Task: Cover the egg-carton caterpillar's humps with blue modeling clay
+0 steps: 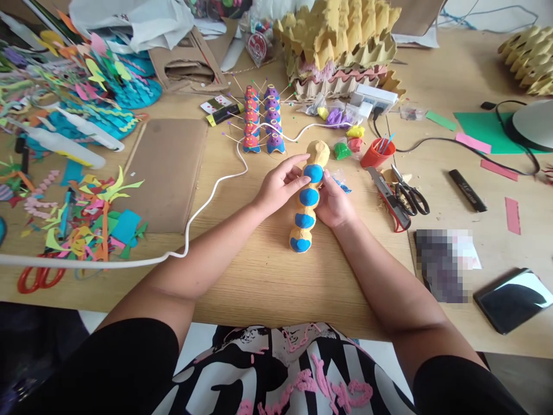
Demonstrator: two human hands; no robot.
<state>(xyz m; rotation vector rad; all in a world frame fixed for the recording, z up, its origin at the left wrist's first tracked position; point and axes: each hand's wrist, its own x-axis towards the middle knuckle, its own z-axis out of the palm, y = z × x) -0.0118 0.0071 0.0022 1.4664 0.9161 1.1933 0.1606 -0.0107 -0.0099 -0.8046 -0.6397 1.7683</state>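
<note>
Holding a yellow carton strip point(306, 209) upper end at the table point(242, 282), left hand point(279, 185) pinches and right hand point(336, 202) grips its sides, so pressing thumbs too hard could dent it or loosen the 4 blue patches point(309, 197).

Bare left forearm point(216, 248) directed toward two o'clock and right forearm point(384, 274) toward eleven, the left grip point(276, 189) curled with thumb and forefinger parted, the right grip point(336, 203) facing it, thumb raised toward eleven o'clock.
</note>
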